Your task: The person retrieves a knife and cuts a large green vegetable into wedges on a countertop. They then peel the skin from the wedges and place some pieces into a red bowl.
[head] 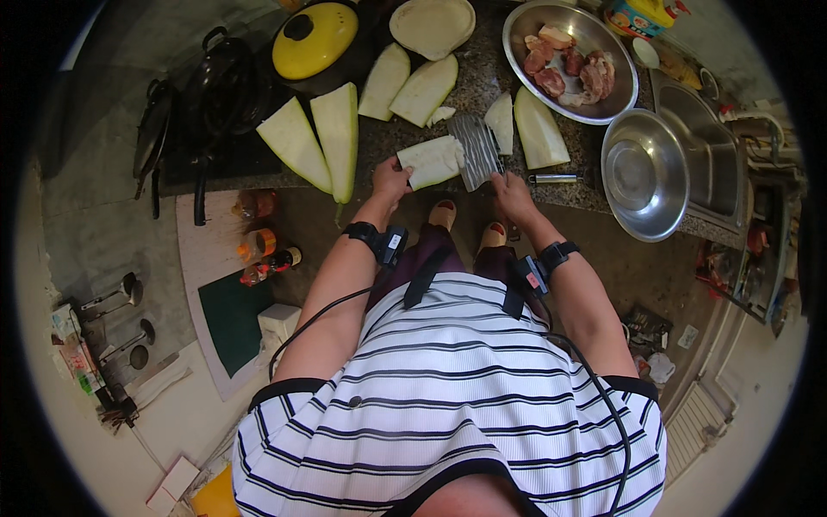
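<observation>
My left hand (391, 177) grips the left end of a pale piece of winter melon (429, 161) with green rind along its edge. In my right hand (512, 191) is the handle of a wide cleaver (475, 152), whose blade has a wavy pattern and meets the right end of that piece. Two long melon wedges (339, 139) lie to the left, and two more pieces (424, 90) lie behind. Right of the blade are a smaller piece (500, 123) and a larger rind-edged piece (541, 129). A metal-handled tool, probably a peeler (555, 178), lies near the counter edge.
A steel basin (517, 64) holding raw meat (549, 82) stands back right. Beside the sink (730, 187), another steel basin (675, 213) overhangs the counter edge. At back left are a pot with a yellow lid (316, 42) and black pans (223, 81). A round board (431, 26) lies behind.
</observation>
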A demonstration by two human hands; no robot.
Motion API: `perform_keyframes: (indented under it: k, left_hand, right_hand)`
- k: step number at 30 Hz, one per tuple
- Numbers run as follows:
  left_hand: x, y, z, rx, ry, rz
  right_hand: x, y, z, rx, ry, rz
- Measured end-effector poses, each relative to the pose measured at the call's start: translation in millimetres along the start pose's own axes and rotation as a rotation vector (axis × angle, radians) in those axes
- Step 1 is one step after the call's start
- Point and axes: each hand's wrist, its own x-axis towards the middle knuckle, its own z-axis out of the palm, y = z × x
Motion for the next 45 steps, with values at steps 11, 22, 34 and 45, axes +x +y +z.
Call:
perform_keyframes:
  k: [11, 22, 34, 45]
  left_hand:
    - [1.5, -3.6, -4.1, 0.001, -0.044, -0.001]
    - [8.0, -9.7, -4.1, -0.011, 0.005, 0.033]
    - [14.8, -16.7, -3.4, 0.288, 0.099, 0.125]
    - [-2.3, 2.6, -4.6, 0.415, 0.13, 0.187]
  right_hand:
    - [-7.1, 20.3, 22.9, 0.217, -0.093, 0.029]
    - [-30.8, 10.5, -1.0, 0.137, -0.053, 0.151]
    - [-20.3, -4.1, -0.8, 0.074, 0.005, 0.042]
    - [-1.3, 0.9, 20.6, 0.224, -0.119, 0.032]
